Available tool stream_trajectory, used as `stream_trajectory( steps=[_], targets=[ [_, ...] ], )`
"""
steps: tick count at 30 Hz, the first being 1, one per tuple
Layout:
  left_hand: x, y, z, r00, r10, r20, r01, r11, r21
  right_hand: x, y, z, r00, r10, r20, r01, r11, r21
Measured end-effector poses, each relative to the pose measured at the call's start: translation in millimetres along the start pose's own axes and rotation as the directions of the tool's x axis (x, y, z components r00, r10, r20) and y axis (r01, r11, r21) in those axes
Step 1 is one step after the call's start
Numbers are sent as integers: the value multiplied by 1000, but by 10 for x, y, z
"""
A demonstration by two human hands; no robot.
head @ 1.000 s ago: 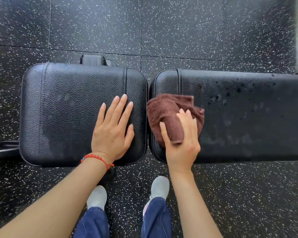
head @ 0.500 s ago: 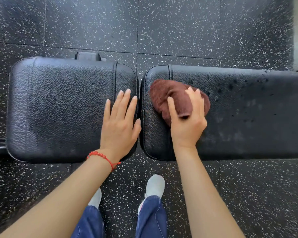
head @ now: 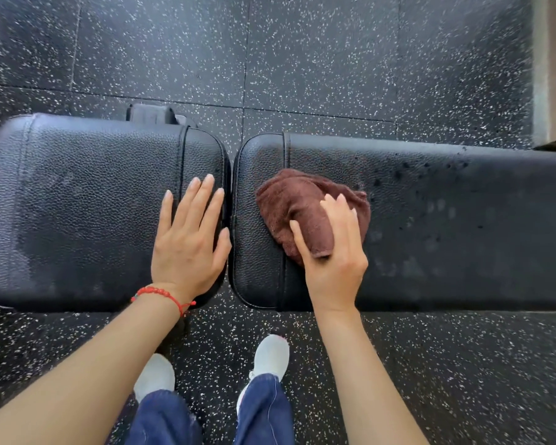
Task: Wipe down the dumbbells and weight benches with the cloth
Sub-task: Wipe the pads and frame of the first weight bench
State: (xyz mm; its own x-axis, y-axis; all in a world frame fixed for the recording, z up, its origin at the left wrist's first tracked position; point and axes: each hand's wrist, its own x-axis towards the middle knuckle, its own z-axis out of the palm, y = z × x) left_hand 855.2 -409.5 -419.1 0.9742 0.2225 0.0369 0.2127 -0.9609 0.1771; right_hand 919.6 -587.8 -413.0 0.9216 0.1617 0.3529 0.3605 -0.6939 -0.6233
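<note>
Nearest me, my left hand (head: pixel 190 248) lay flat, fingers spread, on the seat pad (head: pixel 87 207), while my right hand (head: pixel 333 252) pinched the bunched brown cloth (head: pixel 292 203) against the damp-spotted back pad (head: pixel 446 226) beyond.

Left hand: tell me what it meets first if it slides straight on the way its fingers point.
The left hand lies flat on the seat pad, fingers aimed at the far edge and slightly right. Sliding on, it likely reaches that pad's stitched seam, then the far edge; nothing else lies ahead.
</note>
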Motion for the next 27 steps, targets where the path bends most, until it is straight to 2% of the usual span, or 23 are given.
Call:
stream_trajectory(
  steps=[8,13,17,21,24,27],
  targets=[
    [2,0,11,1000,1,-12,-1,1000,6,-491,72,-249,998,42,-44,-45,997,-60],
    [3,47,-42,1000,-11,8,11,1000,-7,-238,66,-118,993,66,-93,-72,995,-67],
    [77,188,-106,999,-45,-12,44,994,-105,110,159,-21,988,66,-140,-77,994,-76],
    [218,564,-99,999,43,-10,-44,977,-208,681,279,84,978,96,-185,-111,991,-73],
    [329,844,-46,999,7,44,4,966,-257,869,365,75,986,61,-153,-77,992,-104],
    [361,942,41,996,-27,87,42,983,-181,796,380,24,993,58,-102,-68,993,-96]
  ],
)
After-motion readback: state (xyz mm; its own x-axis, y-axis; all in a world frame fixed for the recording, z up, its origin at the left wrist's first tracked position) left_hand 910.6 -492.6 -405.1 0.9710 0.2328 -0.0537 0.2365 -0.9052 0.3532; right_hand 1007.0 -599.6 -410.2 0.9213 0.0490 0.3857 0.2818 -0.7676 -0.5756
